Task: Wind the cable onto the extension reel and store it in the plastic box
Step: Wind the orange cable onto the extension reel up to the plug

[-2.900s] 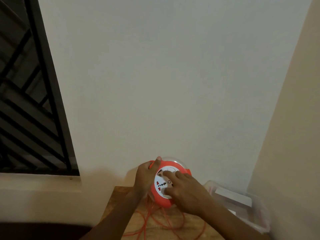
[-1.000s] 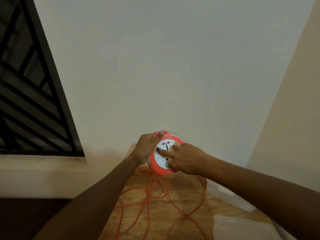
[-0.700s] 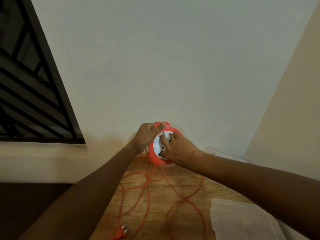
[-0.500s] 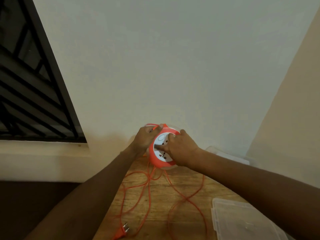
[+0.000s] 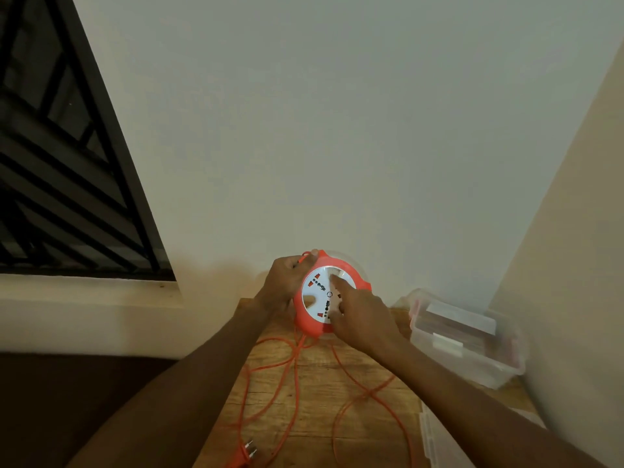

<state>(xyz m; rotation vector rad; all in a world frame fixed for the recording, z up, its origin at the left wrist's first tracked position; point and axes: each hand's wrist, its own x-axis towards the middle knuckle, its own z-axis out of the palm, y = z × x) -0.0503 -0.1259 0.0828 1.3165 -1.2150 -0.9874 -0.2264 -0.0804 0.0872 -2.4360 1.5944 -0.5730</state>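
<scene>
There was a single view, from a wide-angle camera worn on the person's head. It looked forward and somewhat down, over both forearms toward the left hand [image 5: 285, 282] and right hand [image 5: 359, 320], which sat low in the centre of the frame and close to the lens. Bare wall [image 5: 337, 130] filled most of the picture beyond the hands, with only a strip of the table [image 5: 317, 383] seen beneath them.
</scene>
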